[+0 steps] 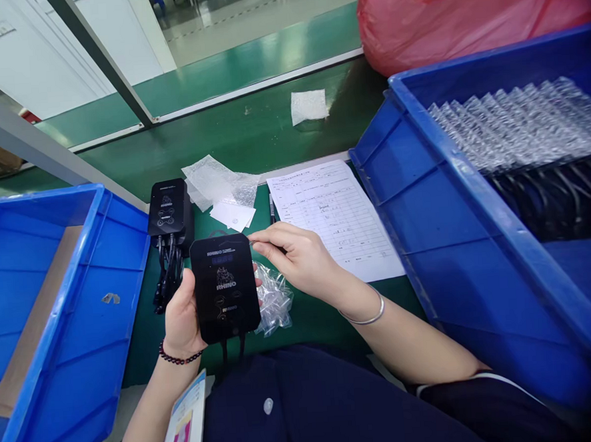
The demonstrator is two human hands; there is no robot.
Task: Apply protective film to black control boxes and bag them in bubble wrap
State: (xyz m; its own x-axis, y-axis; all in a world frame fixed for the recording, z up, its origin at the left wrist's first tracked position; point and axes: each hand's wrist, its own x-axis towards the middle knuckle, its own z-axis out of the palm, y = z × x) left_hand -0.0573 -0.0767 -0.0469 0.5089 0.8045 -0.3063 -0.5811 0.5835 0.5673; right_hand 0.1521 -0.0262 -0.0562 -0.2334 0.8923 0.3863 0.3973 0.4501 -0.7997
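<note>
A black RHINO controller box (226, 278) lies face up in my left hand (180, 316), thumb along its left side and fingertips showing at the right. Two dark cables hang from its lower edge. At the box's top right corner, my right hand (305, 257) pinches thumb and forefinger together; what is between them is too small to make out. Behind my left hand stands a second black RHINO controller (168, 205) with bundled cables. A pile of clear plastic bags (275, 302) lies partly hidden behind the held box.
Blue bins stand at left (110, 259) and right (457, 238); the right one holds bubble-wrapped items (524, 123). A printed form (335, 218), a pen (272, 209) and bubble wrap sheets (223, 182) lie on the green table. A red plastic bag (463, 20) sits at the back right.
</note>
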